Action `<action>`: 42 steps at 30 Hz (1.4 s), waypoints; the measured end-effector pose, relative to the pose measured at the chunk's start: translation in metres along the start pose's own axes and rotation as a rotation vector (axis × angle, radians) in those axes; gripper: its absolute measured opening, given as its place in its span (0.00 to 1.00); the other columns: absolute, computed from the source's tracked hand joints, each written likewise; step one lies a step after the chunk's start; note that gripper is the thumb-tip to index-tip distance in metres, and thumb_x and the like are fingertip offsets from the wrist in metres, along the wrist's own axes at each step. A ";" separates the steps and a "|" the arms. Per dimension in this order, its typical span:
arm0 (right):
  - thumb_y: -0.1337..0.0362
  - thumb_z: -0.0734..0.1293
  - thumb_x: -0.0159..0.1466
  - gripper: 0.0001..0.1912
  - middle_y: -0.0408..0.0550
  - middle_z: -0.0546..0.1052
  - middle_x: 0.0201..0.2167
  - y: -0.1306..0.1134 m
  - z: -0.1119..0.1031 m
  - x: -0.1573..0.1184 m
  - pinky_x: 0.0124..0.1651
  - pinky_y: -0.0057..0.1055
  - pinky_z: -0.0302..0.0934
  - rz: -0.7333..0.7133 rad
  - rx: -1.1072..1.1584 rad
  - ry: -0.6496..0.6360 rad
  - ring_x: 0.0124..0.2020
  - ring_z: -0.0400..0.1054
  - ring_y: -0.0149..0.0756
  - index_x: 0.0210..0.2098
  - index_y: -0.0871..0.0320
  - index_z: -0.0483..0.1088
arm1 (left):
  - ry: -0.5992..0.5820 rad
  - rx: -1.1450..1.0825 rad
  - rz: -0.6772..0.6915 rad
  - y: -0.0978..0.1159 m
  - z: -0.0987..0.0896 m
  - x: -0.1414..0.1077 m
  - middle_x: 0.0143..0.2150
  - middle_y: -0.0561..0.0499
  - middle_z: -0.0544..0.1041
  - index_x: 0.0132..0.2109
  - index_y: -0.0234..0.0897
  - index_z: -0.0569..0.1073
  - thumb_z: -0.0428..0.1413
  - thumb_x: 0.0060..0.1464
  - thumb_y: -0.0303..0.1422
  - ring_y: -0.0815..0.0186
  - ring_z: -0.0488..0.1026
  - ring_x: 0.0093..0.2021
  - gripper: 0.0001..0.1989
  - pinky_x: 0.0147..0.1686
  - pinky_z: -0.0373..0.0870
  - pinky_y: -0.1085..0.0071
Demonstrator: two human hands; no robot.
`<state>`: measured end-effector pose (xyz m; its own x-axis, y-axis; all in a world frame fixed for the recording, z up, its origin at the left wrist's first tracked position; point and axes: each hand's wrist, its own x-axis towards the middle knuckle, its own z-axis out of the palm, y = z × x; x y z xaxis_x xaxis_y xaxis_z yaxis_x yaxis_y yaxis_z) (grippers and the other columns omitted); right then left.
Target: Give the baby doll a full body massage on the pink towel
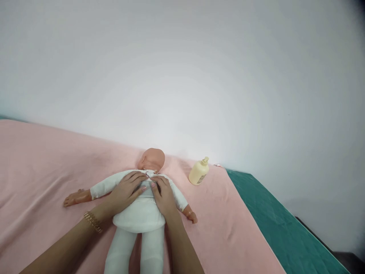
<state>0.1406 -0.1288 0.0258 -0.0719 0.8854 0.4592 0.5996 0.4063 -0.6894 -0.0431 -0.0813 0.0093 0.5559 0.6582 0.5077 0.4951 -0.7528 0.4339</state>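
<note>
A baby doll (139,217) with a white cloth body lies stretched out, its head at the far end and turned to one side. Both its arms are spread wide. My left hand (127,190) rests flat on the left side of the doll's upper body, fingers extended toward the middle. On the right side, my right hand (164,196) lies flat too, its fingers pointing up toward the doll's neck. A dark thread or cord shows at the neck between my fingertips. Neither hand grasps anything.
A pale yellow pump bottle (199,173) stands to the right of the doll's head. Beneath everything is a pink cloth (37,163) with some creases, over a green surface (273,209) that shows at the right. A white wall (171,76) rises behind.
</note>
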 end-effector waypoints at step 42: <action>0.55 0.57 0.70 0.20 0.50 0.73 0.55 0.007 0.001 0.001 0.63 0.41 0.54 -0.031 -0.070 -0.087 0.58 0.62 0.41 0.56 0.56 0.68 | -0.038 0.092 0.001 -0.001 -0.001 0.000 0.60 0.43 0.70 0.60 0.36 0.67 0.43 0.65 0.44 0.57 0.65 0.60 0.24 0.61 0.60 0.54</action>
<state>0.1438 -0.1249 0.0211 -0.1582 0.8902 0.4271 0.6499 0.4195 -0.6337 -0.0442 -0.0803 0.0096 0.5807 0.6587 0.4785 0.5530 -0.7505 0.3620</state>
